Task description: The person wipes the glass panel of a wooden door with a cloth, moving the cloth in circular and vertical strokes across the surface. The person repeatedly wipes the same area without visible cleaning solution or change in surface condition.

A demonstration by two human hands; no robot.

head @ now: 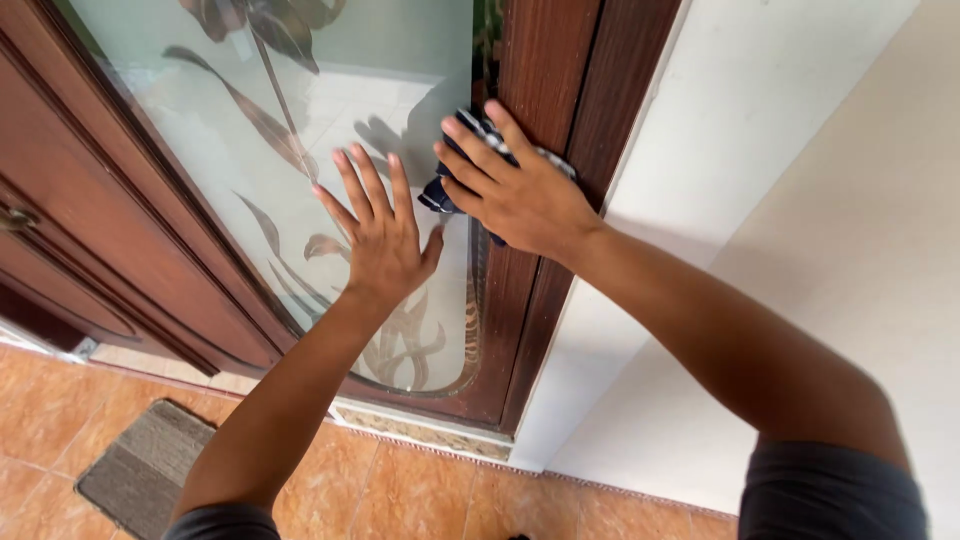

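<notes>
My left hand (380, 235) lies flat with spread fingers against a frosted glass panel (250, 150) that carries a dark leaf pattern. My right hand (515, 190) presses a dark blue and white checked cloth (440, 192) onto the panel's brown wooden frame (540, 70). Most of the cloth is hidden under that hand; its edges show near the fingertips and beside the wrist.
A brown wooden door (90, 230) with a handle (15, 218) stands to the left. A white wall (800, 200) runs along the right. Below lie orange floor tiles (420, 495) and a grey-brown doormat (145, 470).
</notes>
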